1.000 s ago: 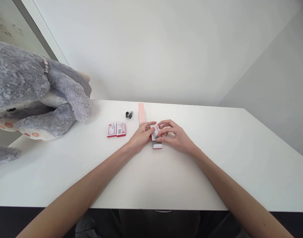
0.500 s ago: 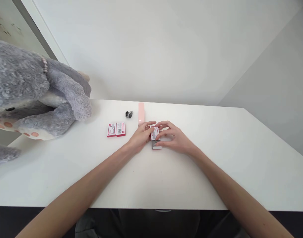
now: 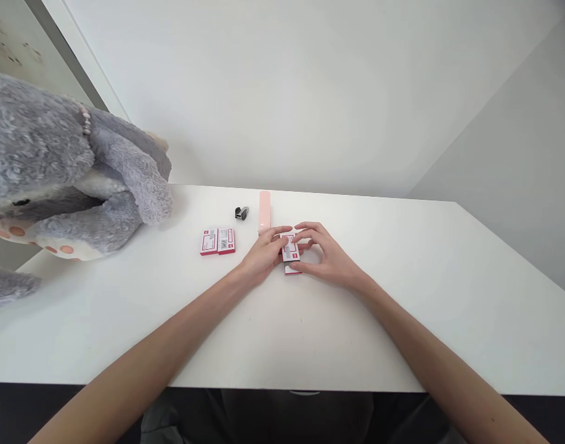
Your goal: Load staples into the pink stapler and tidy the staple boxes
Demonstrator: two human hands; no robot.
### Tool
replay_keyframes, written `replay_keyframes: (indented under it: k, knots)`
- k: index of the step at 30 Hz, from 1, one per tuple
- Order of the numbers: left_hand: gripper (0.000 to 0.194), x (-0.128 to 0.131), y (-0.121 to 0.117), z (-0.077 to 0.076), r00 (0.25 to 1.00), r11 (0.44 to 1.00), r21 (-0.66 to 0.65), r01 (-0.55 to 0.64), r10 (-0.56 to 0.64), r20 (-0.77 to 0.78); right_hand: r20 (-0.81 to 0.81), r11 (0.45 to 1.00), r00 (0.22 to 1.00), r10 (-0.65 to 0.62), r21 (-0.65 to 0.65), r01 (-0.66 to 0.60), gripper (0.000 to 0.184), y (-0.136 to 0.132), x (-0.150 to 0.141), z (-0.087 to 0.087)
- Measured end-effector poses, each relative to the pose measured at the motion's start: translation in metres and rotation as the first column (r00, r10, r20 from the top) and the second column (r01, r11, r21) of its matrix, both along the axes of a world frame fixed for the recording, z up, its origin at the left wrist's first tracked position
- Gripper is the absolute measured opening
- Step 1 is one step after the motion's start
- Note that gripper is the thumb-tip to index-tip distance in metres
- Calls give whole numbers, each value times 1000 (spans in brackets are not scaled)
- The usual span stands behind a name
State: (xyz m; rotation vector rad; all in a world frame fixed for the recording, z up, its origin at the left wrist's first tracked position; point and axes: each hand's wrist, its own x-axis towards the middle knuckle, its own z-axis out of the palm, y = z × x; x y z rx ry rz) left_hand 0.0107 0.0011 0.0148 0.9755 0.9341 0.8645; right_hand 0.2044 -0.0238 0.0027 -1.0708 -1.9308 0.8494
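Observation:
A small white-and-red box (image 3: 290,251), which looks like a staple box, lies between my hands with its near end open. A grey inside and a white flap (image 3: 292,270) show at that end. My left hand (image 3: 264,254) grips the box from the left, thumb on its top face. My right hand (image 3: 326,256) curls round it from the right, its thumb at the flap and its fingers by the right side and far end. What lies inside the box is too small to make out.
Left of my hands sit two similar boxes (image 3: 209,242), side by side. Behind them are a black-and-silver staple remover (image 3: 241,213) and a pink stapler-like bar (image 3: 264,209). A large grey plush toy (image 3: 79,172) occupies the left of the white table (image 3: 356,345); a wall (image 3: 282,92) stands behind.
The part jutting from the box's near end now sticks out less. My right thumb has shifted up against the flap, and the right fingers have moved slightly. My left hand keeps its hold.

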Motion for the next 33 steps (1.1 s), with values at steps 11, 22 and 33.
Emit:
replay_keyframes:
  k: [11, 22, 33]
  knots:
    - [31, 0, -1, 2, 999, 1000, -2, 25, -25, 41, -33, 999, 999, 29, 20, -29, 31, 0, 1, -1]
    - [21, 0, -2, 4, 1000, 1000, 20, 19, -19, 21, 23, 988, 991, 135, 68, -137, 3, -1, 1, -3]
    - [23, 0, 0, 1, 999, 999, 31, 21, -22, 49, 47, 991, 993, 111, 70, -114, 9, -2, 1, -1]
